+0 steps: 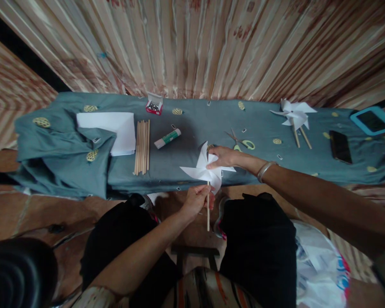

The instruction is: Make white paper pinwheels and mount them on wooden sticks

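I have a white paper pinwheel (202, 173) between my 2 hands, at the front edge of the cloth-covered surface (199, 122). The fingers of my left hand (197, 200) are closed around its wooden stick (208, 220), just below the blades; the stick's lower end points down between my knees. The fingers of my right hand (220, 157) are closed on the paper, thumb near the pinwheel's middle; how far the fingertips reach behind it, I cannot tell.

Just beyond my right hand lie open scissors (248, 144) with green handles. To the left are a glue stick (167, 139), a row of wooden sticks (142, 147) side by side, and white paper (125, 128) partly under a fold of cloth. Behind the glue stick stands a small open red box (154, 108). Far right, more white pinwheel blades (297, 116) lie with 2 sticks, near a dark phone (340, 146) and a blue-framed tablet (373, 120).
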`<state>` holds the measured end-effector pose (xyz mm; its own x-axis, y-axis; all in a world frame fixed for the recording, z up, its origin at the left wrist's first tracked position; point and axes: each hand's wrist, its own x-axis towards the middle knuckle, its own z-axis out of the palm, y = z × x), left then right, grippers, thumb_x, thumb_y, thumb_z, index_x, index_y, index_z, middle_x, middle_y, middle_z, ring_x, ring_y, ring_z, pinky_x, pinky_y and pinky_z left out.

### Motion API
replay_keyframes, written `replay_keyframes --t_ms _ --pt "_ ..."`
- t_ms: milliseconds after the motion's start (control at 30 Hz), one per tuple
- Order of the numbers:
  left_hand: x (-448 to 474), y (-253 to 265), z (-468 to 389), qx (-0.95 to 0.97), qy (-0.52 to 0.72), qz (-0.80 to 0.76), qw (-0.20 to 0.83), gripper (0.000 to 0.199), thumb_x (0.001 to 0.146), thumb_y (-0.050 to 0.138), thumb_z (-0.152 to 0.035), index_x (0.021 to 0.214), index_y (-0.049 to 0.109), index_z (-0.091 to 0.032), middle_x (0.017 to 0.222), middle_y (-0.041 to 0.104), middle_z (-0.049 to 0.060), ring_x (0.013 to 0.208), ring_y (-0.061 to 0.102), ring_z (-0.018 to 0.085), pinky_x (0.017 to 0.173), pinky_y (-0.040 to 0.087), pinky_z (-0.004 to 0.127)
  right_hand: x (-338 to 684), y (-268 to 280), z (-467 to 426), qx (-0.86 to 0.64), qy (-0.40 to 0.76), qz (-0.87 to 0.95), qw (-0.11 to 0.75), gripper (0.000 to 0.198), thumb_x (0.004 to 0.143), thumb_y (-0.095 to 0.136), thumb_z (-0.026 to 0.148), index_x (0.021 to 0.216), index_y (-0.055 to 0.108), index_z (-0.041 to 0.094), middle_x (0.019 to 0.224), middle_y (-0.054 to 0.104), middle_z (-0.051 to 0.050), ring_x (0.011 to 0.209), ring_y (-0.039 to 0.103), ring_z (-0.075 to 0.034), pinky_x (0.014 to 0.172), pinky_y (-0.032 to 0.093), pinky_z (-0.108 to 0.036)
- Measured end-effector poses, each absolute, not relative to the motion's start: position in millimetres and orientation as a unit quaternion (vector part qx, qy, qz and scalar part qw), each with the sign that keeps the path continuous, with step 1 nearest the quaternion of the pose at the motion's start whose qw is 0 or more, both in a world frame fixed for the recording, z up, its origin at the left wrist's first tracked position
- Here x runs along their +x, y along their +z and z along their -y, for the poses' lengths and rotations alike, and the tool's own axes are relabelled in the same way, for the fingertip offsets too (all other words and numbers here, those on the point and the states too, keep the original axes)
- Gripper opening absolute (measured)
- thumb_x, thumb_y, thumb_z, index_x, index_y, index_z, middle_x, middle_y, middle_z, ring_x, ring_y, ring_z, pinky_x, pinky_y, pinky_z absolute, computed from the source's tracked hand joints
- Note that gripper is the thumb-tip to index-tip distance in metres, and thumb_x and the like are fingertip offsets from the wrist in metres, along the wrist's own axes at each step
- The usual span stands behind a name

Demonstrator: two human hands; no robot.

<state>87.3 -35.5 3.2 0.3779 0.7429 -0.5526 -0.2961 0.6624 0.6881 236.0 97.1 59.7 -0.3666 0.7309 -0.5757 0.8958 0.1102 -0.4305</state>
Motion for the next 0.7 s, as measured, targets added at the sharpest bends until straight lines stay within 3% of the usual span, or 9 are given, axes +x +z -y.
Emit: replay_keyframes --t_ms 500,700 --pt "85.0 4.9 35.5 0.238 0.322 -0.447 0.800 0.035 0.071 0.067 -0.047 0.078 0.062 -0.013 0.055 0.057 -0.002 0.040 0.051 0.009 0.045 0.041 0.024 237.9 58.2 -94.7 0.552 -0.391 -0.733 0.070 0.029 0.069 0.073 0.031 0.092 0.070 0.014 0.092 0.072 -0.007 0.083 0.065 -0.023 0.070 0.048 -0.028" --pt "79.3 9.6 28.3 0.230 0.310 -0.432 0.815 0.038 0.068 0.070 -0.048 0.079 0.063 -0.012 0.055 0.056 -0.002 0.041 0.050 0.009 0.045 0.042 0.025 245.6 54.7 -97.5 0.547 -0.418 -0.725 0.037 0.036 0.071 0.070 0.046 0.088 0.070 0.014 0.081 0.070 -0.004 0.073 0.063 -0.019 0.062 0.045 -0.025"
